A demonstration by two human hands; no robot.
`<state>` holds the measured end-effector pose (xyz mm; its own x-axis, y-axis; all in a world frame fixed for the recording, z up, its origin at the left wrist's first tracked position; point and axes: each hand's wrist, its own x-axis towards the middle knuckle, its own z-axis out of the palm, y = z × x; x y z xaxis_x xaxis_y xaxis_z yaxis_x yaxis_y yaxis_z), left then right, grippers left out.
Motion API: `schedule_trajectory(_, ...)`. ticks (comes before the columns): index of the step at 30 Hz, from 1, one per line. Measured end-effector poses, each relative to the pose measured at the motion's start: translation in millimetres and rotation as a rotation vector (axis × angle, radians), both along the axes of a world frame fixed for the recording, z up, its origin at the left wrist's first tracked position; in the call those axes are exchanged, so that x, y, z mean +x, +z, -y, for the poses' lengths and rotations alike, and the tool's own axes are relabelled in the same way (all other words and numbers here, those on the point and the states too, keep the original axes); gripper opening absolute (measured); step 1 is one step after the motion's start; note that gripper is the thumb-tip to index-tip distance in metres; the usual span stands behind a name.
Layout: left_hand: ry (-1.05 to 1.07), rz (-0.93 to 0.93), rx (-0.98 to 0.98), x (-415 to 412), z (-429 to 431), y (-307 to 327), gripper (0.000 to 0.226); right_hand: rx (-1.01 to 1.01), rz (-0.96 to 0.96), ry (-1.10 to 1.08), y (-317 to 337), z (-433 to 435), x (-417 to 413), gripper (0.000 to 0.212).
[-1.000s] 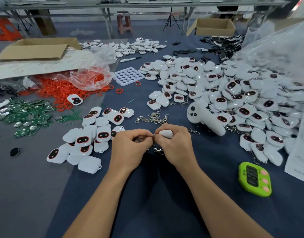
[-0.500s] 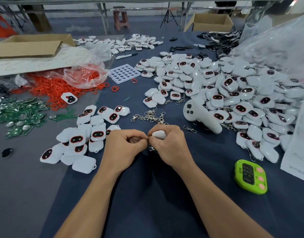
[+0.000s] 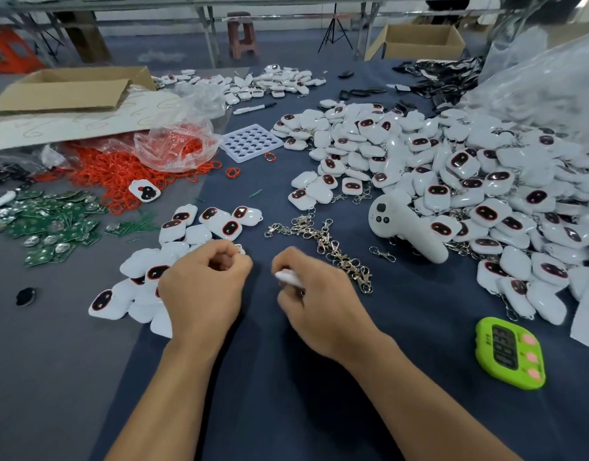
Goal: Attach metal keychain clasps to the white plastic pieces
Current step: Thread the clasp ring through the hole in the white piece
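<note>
White plastic piece (image 3: pixel 288 277) sits in the right hand (image 3: pixel 314 294), fingers curled around it, only its pale rounded end poking out toward the left. Left hand (image 3: pixel 203 287) is closed in a loose fist just left of it, the two hands apart with bare blue cloth (image 3: pixel 286 394) between them. A glint of metal shows at the left fingertips, probably a clasp (image 3: pixel 240 250), too small to be sure. Both hands hover just over the cloth, near the middle.

Loose metal clasps (image 3: pixel 323 241) lie in a tangled string just beyond the right hand, running from far-left to near-right. A small pile of white pieces (image 3: pixel 173 247) with dark oval faces sits left of and partly under the left hand. The big heap of white pieces (image 3: pixel 452 194) fills the right and far side; several there have clasps showing at their edges. A white handheld controller (image 3: pixel 406 227) rests against that heap's near-left edge.

Green timer (image 3: pixel 509 352) lies on the cloth near right, well apart from the hands. Red rings (image 3: pixel 120 174) spill from a clear bag (image 3: pixel 176 144) at far left, green circuit boards (image 3: pixel 47 221) nearer on the left, a white tray with round holes (image 3: pixel 251 141) beyond the clasps. A cardboard box (image 3: pixel 70 88) is at far left.
</note>
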<state>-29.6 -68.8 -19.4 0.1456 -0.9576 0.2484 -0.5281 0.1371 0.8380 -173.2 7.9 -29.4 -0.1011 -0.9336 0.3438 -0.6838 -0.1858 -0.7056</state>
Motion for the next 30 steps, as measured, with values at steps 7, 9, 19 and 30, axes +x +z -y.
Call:
schedule_trajectory(7, -0.099, 0.277, -0.075, 5, 0, -6, 0.007, 0.152, 0.166, -0.064, -4, 16, 0, 0.035)
schedule_trajectory(9, -0.172, 0.432, -0.122, 2, -2, -7, 0.008, 0.152, 0.265, -0.27, -5, 22, -7, 0.041)
schedule_trajectory(19, -0.436, 0.584, -0.05, -8, -3, -15, 0.009, 0.111, 0.556, -0.247, -7, 14, -15, 0.03)
schedule_trajectory(30, -0.468, 0.466, 0.034, -4, 2, -20, 0.007, 0.006, 0.48, -0.177, -8, 16, -12, 0.022)
